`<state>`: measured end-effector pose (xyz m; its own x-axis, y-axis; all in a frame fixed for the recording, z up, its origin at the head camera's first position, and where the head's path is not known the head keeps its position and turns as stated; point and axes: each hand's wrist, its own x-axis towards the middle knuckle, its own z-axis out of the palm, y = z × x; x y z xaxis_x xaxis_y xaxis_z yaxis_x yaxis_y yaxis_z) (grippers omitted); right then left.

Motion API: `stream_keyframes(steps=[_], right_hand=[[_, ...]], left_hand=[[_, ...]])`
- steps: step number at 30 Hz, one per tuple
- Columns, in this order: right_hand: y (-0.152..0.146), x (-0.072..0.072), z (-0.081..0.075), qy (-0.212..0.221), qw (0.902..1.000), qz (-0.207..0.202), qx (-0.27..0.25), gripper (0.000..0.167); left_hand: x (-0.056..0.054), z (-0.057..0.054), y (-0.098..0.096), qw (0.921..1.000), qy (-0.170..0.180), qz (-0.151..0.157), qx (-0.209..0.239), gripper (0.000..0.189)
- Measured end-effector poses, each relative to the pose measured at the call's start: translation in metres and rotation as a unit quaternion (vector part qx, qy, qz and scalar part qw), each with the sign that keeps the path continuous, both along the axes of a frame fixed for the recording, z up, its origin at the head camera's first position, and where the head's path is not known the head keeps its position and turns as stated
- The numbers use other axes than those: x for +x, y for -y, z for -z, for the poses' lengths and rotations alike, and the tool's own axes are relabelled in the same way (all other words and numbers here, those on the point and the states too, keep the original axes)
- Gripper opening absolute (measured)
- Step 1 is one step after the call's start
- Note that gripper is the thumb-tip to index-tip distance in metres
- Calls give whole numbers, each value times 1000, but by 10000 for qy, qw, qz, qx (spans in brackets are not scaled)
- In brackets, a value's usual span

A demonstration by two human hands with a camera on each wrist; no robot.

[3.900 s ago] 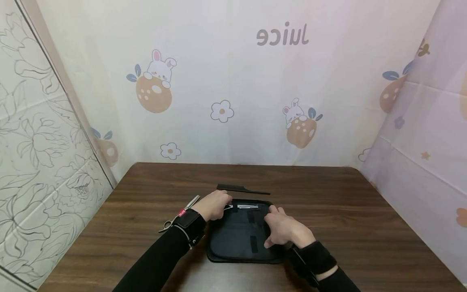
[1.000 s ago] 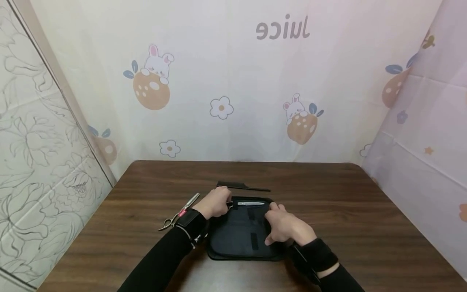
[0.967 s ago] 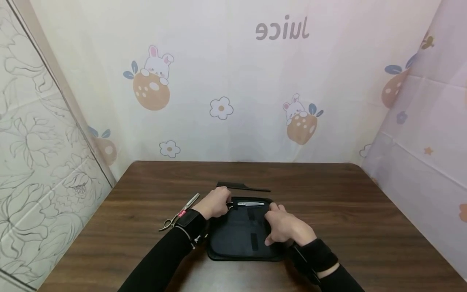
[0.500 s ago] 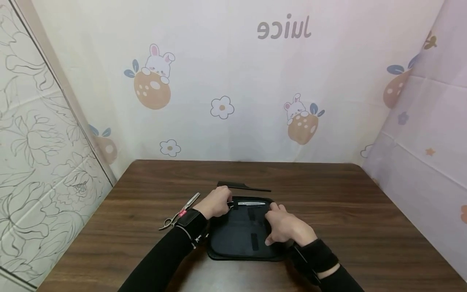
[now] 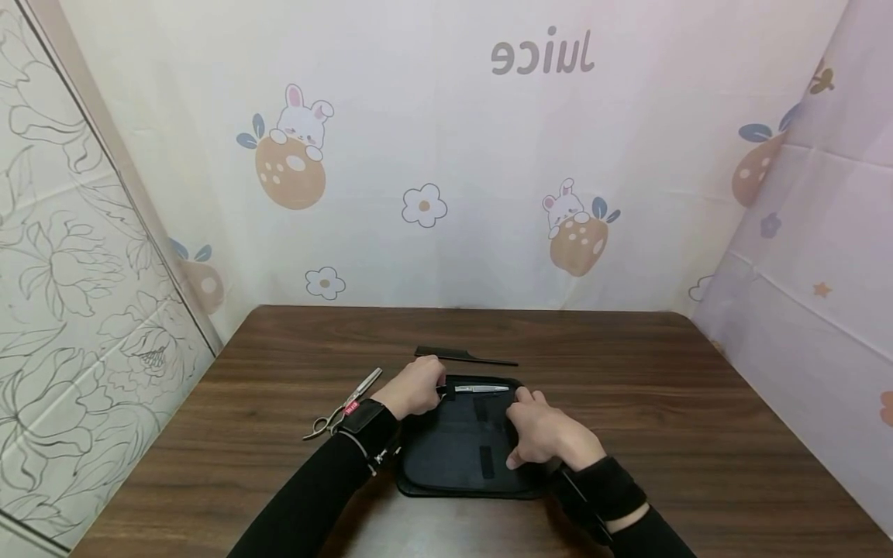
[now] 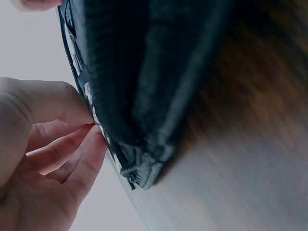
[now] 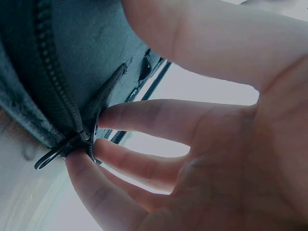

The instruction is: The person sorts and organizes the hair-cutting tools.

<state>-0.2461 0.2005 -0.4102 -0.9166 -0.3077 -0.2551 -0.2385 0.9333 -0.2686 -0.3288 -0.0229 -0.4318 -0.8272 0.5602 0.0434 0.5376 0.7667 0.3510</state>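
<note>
A black zip case (image 5: 453,465) lies on the table in the head view, its panel with elastic loops facing up. Scissors (image 5: 481,389) lie along its far edge, the silver blades passing under a loop and pointing right. My left hand (image 5: 413,387) pinches the scissors' handle end between thumb and fingertips; in the left wrist view the left hand (image 6: 57,139) covers most of it. On the case's right side rests my right hand (image 5: 551,434), thumb spread over the panel. In the right wrist view its fairly straight fingers touch the corner by a zipper pull (image 7: 50,155).
A second pair of scissors (image 5: 349,403) with a red tag lies left of the case, partly behind the left wrist. Behind the case is a black tail comb (image 5: 460,356). The brown wooden table (image 5: 628,372) meets a printed curtain (image 5: 446,139) at the back.
The scissors' blades have slid a little further right through the loop, the left hand moving slightly with them. My right hand has stayed on the case. The head view has tilted slightly.
</note>
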Motion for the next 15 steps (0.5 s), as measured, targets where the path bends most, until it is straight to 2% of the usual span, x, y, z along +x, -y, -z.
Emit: stream_keyframes(steps=[9,15], right_hand=[[1,-1,0,41,10000,24,-22,55],[0,-1,-1,28,10000,14,12,55]], left_hand=[[-1,3,0,10000,15,44,-11,13],[0,4,4,9992,-349,209,-28,15]])
